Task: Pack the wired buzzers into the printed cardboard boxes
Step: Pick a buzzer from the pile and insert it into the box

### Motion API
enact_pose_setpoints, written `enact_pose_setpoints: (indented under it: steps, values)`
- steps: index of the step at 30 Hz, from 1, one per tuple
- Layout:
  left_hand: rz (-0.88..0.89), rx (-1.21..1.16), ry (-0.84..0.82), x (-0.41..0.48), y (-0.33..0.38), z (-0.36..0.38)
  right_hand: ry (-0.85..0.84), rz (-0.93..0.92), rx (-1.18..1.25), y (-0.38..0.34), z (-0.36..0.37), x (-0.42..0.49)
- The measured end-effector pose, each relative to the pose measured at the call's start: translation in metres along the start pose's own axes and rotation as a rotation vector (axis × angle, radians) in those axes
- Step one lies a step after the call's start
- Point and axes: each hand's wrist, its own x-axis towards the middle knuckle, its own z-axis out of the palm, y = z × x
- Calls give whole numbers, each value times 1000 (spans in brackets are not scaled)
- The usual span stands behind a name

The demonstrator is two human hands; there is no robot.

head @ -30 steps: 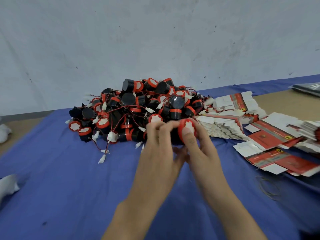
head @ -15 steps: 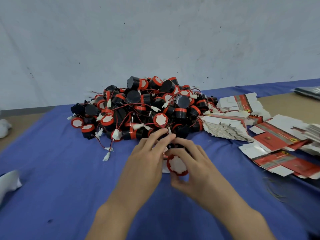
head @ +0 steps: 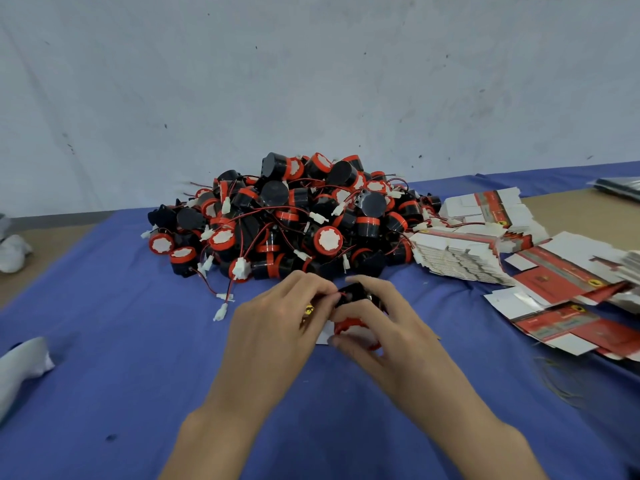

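A big heap of black-and-red wired buzzers lies on the blue cloth at the back centre. In front of it my right hand grips one black-and-red buzzer, fingers curled round its body. My left hand pinches it from the left, and a red-and-white printed box shows partly under that hand's fingers. Whether the buzzer is inside the box is hidden by my fingers. Flat printed boxes are stacked to the right of the heap.
More flattened red-and-white cartons spread over the right side of the cloth. White cloth bundles lie at the left edge. A loose white connector trails from the heap. A grey wall stands behind the table.
Both hands have come down from the heap towards me with the buzzer, and it now sits low over the cloth against a printed box.
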Motion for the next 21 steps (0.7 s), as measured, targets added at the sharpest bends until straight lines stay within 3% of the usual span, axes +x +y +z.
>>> enact_pose_setpoints:
  steps: [9, 14, 21]
  values:
    - [125, 48, -92, -11, -4, 3, -164, 123, 54, 5, 5, -3]
    - [17, -24, -18, -11, -1, 6, -111, 107, 153, 3, 1, -5]
    - [-240, -324, -34, -12, 8, 15, 27, 160, 204, 2, -1, -3]
